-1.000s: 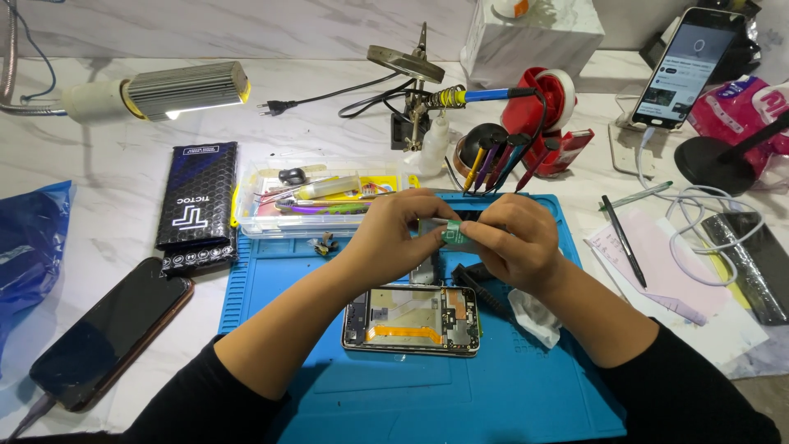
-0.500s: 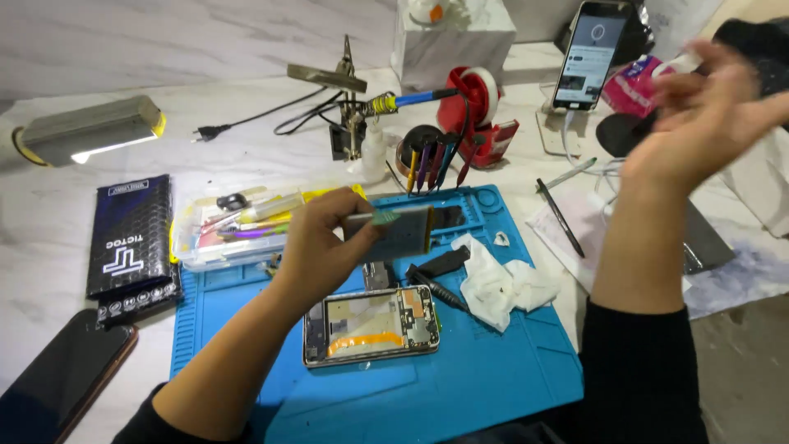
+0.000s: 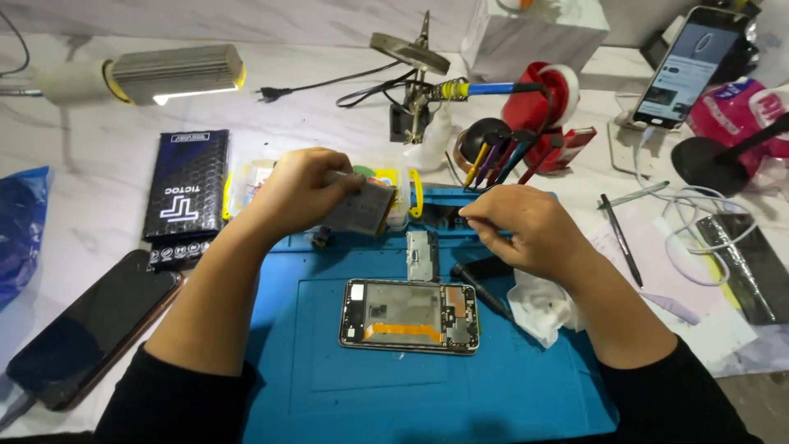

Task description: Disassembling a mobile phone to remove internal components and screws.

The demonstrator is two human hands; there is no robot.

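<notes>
An opened phone (image 3: 409,316) with an orange flex cable lies face down on the blue work mat (image 3: 329,386). My left hand (image 3: 300,191) holds a flat grey rectangular part (image 3: 363,210) above the mat's upper left edge, in front of a clear plastic parts box (image 3: 403,191). My right hand (image 3: 526,228) rests at the mat's top edge, its fingertips pinched together; anything between them is hidden. Between the hands lies a small metal plate (image 3: 421,253). A black tool (image 3: 481,284) and a crumpled white tissue (image 3: 538,306) lie just under my right hand.
A black phone (image 3: 82,329) and a black box (image 3: 187,187) lie left of the mat. Behind stand a lamp (image 3: 173,72), a soldering iron stand (image 3: 415,82), a cup of tools (image 3: 493,148) and a propped phone (image 3: 682,74). Cables, a pen (image 3: 620,238) and papers lie right.
My right hand, raised high at the right half a second ago, has come down to the mat's top edge. My left hand still holds the grey part.
</notes>
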